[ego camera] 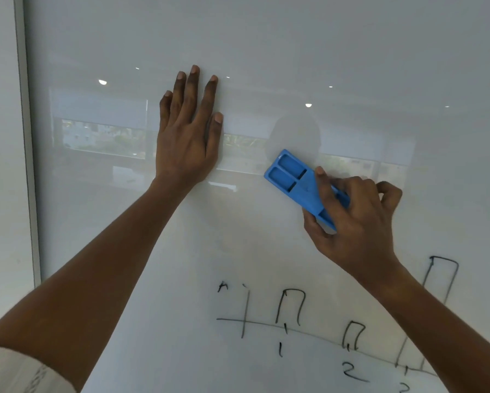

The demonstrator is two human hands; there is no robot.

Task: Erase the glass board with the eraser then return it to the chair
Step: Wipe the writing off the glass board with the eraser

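Note:
The white glass board (266,38) fills the view. A blue plastic eraser (289,177) lies tilted against it at centre right, with my right hand (357,219) shut around its lower end. My left hand (188,129) rests flat on the glass to the left of the eraser, fingers spread and pointing up, holding nothing. Below the hands a black marker bar chart (292,310) with axis lines and the numbers 1 and 2 covers the lower board. My right forearm hides part of the tallest bar. The chair is out of sight.
The board's grey left frame (28,165) runs down the left side, with a pale wall beyond it. The glass reflects windows and ceiling lights. A white sleeve (17,370) shows at the bottom left corner.

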